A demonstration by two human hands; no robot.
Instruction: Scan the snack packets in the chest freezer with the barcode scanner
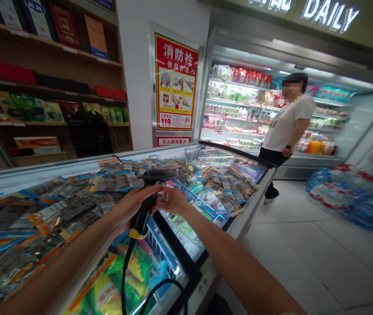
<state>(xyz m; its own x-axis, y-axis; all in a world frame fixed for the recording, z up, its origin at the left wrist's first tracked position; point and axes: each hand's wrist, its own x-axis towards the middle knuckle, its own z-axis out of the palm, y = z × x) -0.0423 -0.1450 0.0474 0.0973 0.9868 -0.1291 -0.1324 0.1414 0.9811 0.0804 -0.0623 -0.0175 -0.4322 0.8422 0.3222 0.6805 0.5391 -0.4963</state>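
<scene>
Far left, from my remote seat: stocked shelves (pixel 51 78), then dark packets (pixel 117 181) strewn over the chest freezer (pixel 250 203).

Left hand (pixel 129 205): fingers wrapped round the grip of the handheld scanner (pixel 143 210), thumb up near its head.

Scanner: up off the packets, between the hands, over the near half of the freezer. Long axis along the grip, tilted: yellow butt low and left, dark head high and right. Head lies crosswise, its tapered end seemingly to the right; window hidden, so I can't confirm its aim. Cable (pixel 125 267) drops from the butt, loops toward me.

Right hand (pixel 175 202): fingers curled in against the grip's right side. Something small and clear shows there; I can't tell whether they grasp it, the scanner, or both.

Step, my reading: two-handed handling or adjusting of the scanner. Next move would call for a firm left hold, a light right touch and slack cable.

Far right: another person (pixel 287 118), well apart.
</scene>
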